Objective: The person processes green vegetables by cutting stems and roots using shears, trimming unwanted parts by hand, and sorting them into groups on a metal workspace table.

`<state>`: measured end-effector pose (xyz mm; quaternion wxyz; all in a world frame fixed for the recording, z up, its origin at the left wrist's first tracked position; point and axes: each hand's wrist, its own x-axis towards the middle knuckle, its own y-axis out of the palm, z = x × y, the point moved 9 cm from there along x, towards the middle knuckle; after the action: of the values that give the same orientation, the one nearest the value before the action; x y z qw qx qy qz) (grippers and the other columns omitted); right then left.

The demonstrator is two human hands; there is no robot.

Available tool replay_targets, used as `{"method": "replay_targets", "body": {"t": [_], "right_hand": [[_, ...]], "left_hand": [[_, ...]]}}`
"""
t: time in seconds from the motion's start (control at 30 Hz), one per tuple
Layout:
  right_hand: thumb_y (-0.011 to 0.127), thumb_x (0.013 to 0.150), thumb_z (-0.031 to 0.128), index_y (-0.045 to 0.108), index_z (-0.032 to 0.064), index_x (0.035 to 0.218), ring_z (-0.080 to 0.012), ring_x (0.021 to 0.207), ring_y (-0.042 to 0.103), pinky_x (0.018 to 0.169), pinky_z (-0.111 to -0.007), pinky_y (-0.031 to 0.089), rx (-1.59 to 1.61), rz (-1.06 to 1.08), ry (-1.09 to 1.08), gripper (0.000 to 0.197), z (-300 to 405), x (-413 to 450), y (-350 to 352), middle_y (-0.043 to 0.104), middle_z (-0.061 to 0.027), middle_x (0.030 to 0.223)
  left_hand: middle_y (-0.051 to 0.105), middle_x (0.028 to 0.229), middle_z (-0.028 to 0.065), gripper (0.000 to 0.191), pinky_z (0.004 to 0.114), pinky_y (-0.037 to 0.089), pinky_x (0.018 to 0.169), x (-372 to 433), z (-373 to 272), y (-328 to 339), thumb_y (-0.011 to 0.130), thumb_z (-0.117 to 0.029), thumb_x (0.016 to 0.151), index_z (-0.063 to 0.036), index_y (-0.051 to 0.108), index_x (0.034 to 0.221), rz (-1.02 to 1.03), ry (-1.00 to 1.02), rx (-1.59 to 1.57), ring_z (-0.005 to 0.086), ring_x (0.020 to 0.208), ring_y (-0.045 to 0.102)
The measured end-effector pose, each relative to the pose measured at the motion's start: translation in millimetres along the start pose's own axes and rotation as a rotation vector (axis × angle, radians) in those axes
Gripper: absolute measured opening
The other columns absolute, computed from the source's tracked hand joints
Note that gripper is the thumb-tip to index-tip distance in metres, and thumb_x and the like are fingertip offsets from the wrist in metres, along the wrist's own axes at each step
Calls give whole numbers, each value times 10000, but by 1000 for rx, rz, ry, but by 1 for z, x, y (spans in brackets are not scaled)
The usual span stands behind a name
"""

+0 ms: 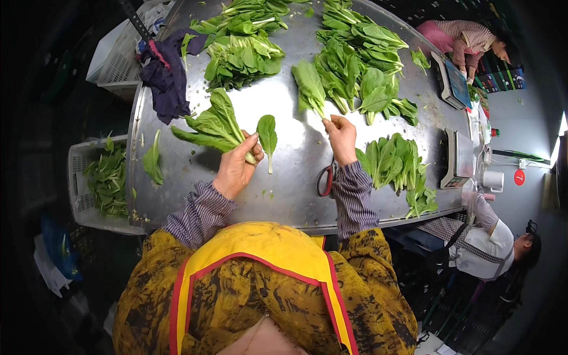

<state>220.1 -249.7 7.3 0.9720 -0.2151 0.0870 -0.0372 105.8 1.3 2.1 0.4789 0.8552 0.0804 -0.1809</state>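
Observation:
My left hand [239, 166] grips a leafy green plant [217, 124] by its pale stem, the leaves fanned up and to the left. Just right of it a single loose leaf [267, 135] lies on the metal table [275, 199]. My right hand [341, 135] pinches the stem end of another leafy green [310, 86], which looks slightly blurred. Beside my right wrist lie scissors with red and black handles [325, 181], partly hidden by the sleeve. Piles of greens lie beyond my right hand [339, 71], to its right [395, 162] and at the upper left [244, 57].
A dark cloth [166, 88] hangs over the table's left edge, near a white crate [120, 66]. Another crate [80, 186] holds loose leaves. Two scales [450, 84] [459, 155] stand at the right. One person [470, 37] is at the upper right, another [479, 239] at the lower right.

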Motion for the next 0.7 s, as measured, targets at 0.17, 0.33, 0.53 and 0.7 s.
{"method": "replay_targets", "body": {"t": [0.17,0.33,0.53,0.7], "right_hand": [[619,914,186,571,-25,1114,-97,722,578,647,-233,493,715,223,289,295,24,-77,48,629,-53,895],[539,963,238,616,-12,1040,-93,679,559,638,-245,489,890,334,320,273,39,-121,75,641,-47,846],[498,977,322,615,-18,954,-100,642,549,611,-239,472,722,352,353,360,32,-130,79,624,-49,798],[548,953,327,635,-7,930,-72,628,517,591,-217,441,541,350,200,346,38,-131,81,598,-13,739]], "left_hand": [[505,879,33,205,233,394,627,7,35,-11,609,-79,906,-59,510,1084,-82,-230,-199,85,652,441],[523,896,22,265,188,385,593,5,49,24,593,-176,927,11,530,1104,83,-301,-211,52,646,421],[500,668,-38,95,208,389,519,6,40,17,628,-144,904,-66,574,914,34,-214,-66,62,541,429],[517,715,-41,82,211,398,538,3,33,18,653,-87,876,-81,575,903,25,-144,-51,53,577,447]]}}
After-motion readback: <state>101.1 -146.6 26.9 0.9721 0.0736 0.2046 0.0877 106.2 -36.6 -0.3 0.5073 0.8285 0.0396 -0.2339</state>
